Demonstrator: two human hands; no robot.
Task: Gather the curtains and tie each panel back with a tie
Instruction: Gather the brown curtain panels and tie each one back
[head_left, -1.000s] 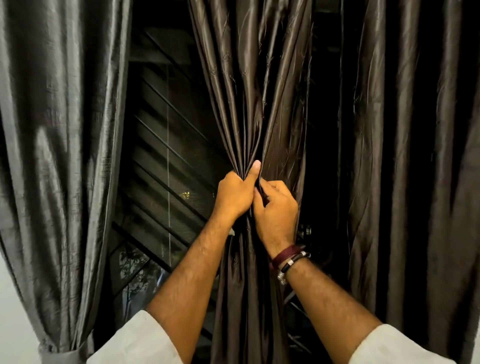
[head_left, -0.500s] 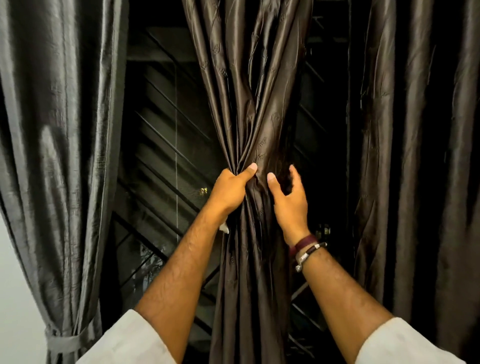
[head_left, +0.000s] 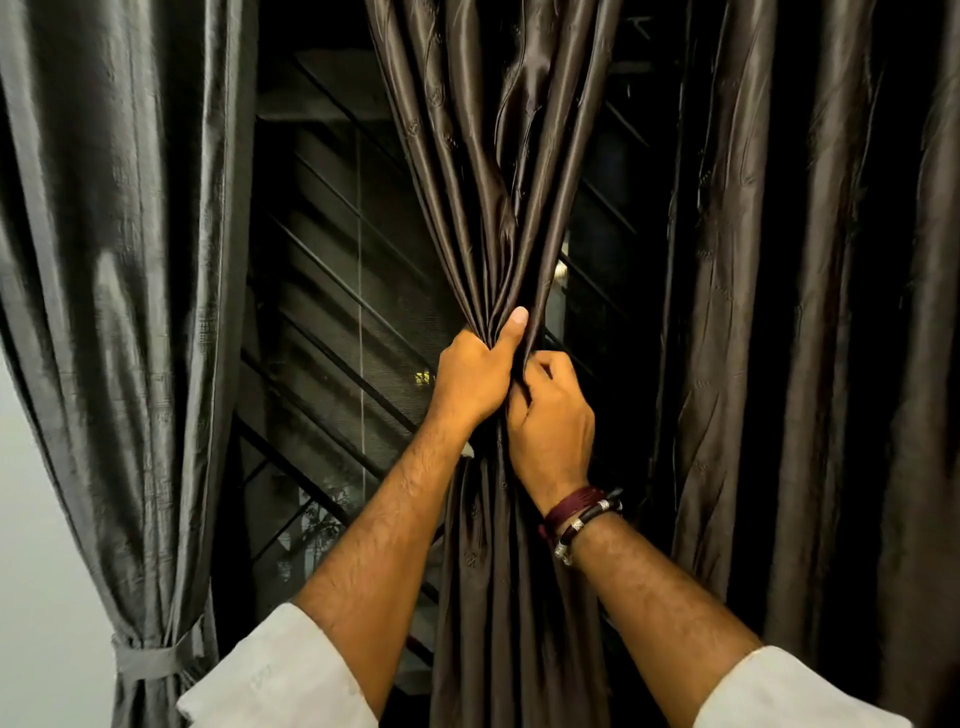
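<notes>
A dark brown satin curtain panel (head_left: 488, 171) hangs in the middle, bunched into tight folds. My left hand (head_left: 475, 376) grips the bunch from the left, thumb lying up along the folds. Just below and to the right, my right hand (head_left: 553, 423) holds the same bunch with curled fingers. A grey panel (head_left: 114, 270) on the left is gathered low down by a grey tie (head_left: 150, 662). Another dark panel (head_left: 810, 312) hangs loose on the right. No tie shows on the middle panel.
Behind the curtains is a dark window (head_left: 337, 291) with slanted bars and a thin cord. A pale wall (head_left: 36, 545) shows at the lower left. White sleeves cover both forearms near the bottom edge.
My right hand, open beside the folds half a second ago, has closed on the bunch again under my left hand. The camera view has tilted down, showing the grey tie.
</notes>
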